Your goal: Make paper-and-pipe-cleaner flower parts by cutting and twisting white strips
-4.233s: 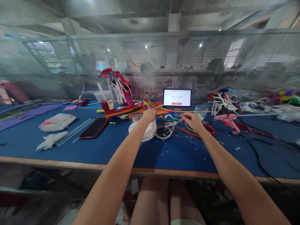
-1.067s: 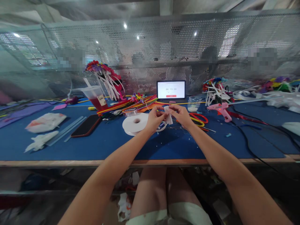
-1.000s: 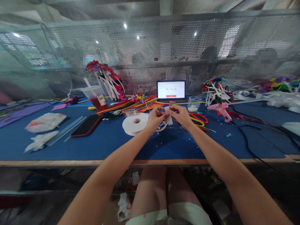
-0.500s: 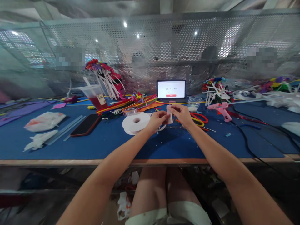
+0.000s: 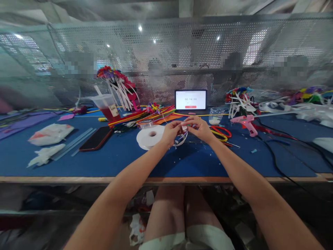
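Observation:
My left hand [image 5: 171, 132] and my right hand [image 5: 199, 129] meet above the blue mat, fingertips pinched on a small white piece [image 5: 184, 128] between them. The piece looks short or folded, and the fingers cover part of it. Close by my left hand lies a roll of white ribbon [image 5: 148, 138], with a loose white loop [image 5: 181, 140] under the hands. Red and yellow pipe cleaners [image 5: 222, 133] curve on the mat just right of my right hand.
Behind the hands stands a screen with a timer [image 5: 190, 100]. A pink glue gun [image 5: 247, 124] with a black cable lies at the right. Leftward are a phone [image 5: 95, 139], a cup of red drink [image 5: 108, 110] and a white bag [image 5: 51, 134].
The white piece, held upright before, now shows as a smaller, shorter shape between the fingers. My hands have drawn closer together, and more of the white loop shows beneath them.

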`<state>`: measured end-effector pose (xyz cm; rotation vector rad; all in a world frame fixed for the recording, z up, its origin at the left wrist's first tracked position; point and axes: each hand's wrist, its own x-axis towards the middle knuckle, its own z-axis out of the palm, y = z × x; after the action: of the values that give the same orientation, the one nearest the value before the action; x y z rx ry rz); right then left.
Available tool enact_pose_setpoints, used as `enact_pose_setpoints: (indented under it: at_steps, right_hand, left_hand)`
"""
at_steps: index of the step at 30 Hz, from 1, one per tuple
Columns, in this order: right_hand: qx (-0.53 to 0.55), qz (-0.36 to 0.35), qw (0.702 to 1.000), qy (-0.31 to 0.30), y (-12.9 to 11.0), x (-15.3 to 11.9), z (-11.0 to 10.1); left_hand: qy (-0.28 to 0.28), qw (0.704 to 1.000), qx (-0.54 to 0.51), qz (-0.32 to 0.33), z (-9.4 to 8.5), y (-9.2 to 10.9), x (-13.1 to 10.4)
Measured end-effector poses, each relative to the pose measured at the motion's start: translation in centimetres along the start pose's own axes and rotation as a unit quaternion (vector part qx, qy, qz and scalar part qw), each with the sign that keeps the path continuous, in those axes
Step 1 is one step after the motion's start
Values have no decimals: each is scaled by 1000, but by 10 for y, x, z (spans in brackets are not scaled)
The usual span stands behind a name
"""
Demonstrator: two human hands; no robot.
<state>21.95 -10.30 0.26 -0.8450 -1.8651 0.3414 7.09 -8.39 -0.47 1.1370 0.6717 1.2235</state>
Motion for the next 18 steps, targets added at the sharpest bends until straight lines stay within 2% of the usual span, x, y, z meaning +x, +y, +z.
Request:
enact_pose_setpoints:
  at_steps: [4,8,14,18]
  right_hand:
    - [-3,-13,1000,-6,-1,-1,0]
    - [24,9,1000,5,-5,-1,1]
    - [64,104,991,55,-1,-1,14]
    - [96,175,980,19,5,-2,19]
  left_hand:
    - [9,1000,-6,6,0,2,0]
    - [9,999,1,32,2,1,-2]
    - [26,989,85,114,3,0,-5]
    - [60,969,171,165,1,1,-5]
